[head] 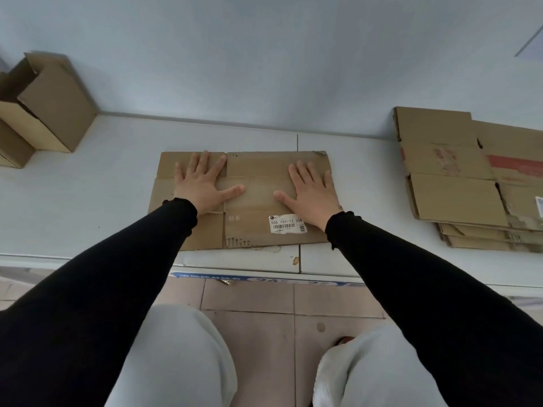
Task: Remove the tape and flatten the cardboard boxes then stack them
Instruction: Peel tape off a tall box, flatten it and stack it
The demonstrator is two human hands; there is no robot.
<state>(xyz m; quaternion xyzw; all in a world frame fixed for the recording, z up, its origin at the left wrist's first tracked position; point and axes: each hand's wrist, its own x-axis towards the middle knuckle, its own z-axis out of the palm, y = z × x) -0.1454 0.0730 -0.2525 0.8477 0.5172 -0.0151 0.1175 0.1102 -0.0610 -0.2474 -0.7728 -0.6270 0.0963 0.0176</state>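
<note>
Only one view here, the head cam looking down. A flattened cardboard box (258, 198) lies flat on the white table (88, 183), right at the near edge and roughly in the middle of the shot. Both hands are planted on top of it, palms down. The left hand (202, 183) has its fingers spread and straight, pressing on the left part of the cardboard, thumb pointing in toward the middle. The right hand (311, 195) does the same on the right part, fingers splayed flat, thumb pointing in as well. Neither hand grips anything, they just press flat. Both arms are in black sleeves (123, 274).

There's a white shipping label (287, 225) with a barcode on the near right part of the flattened box, just beside the right wrist.

Off to the right on the same table, well apart from the hands, sits a stack of flattened boxes (470, 183), several layers deep, one with red print on it. At the far left are some unflattened boxes (50, 104), standing up with open flaps, pushed against the wall (264, 54).

Below the table edge you can see a tiled floor (264, 304) and the person's light-coloured trousers (176, 362).
</note>
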